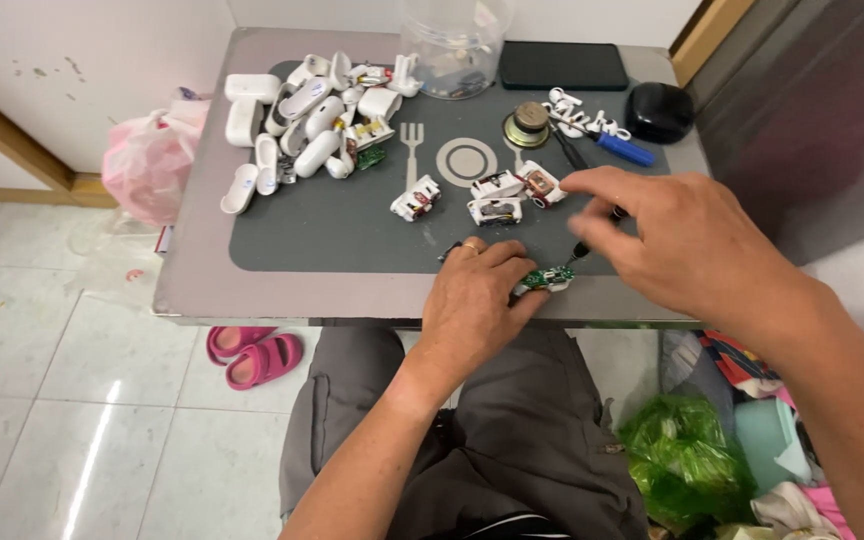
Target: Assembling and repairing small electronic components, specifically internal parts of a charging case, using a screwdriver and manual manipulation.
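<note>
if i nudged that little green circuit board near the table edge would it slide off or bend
The green circuit board looks thin and rigid, so it would probably slide rather than bend. It seems light for its size, and lies near the front edge of the table, so a push could tip it off. The left hand pins it now, with the right hand holding a tool beside it.

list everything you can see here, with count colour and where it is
circuit board: one, green, near table edge under left fingers
thin tool: one, dark, in right hand
opened cases: about four, white, mat centre
pile of case shells: many, white, mat's far left
mat: one, dark grey, on grey table
clear tub: one, far edge
phone: one, black, far edge
pouch: one, black, far right corner
screwdriver handle: one, blue, far right
sandals: two, pink, floor
left hand: on board
right hand: gripping tool
</note>
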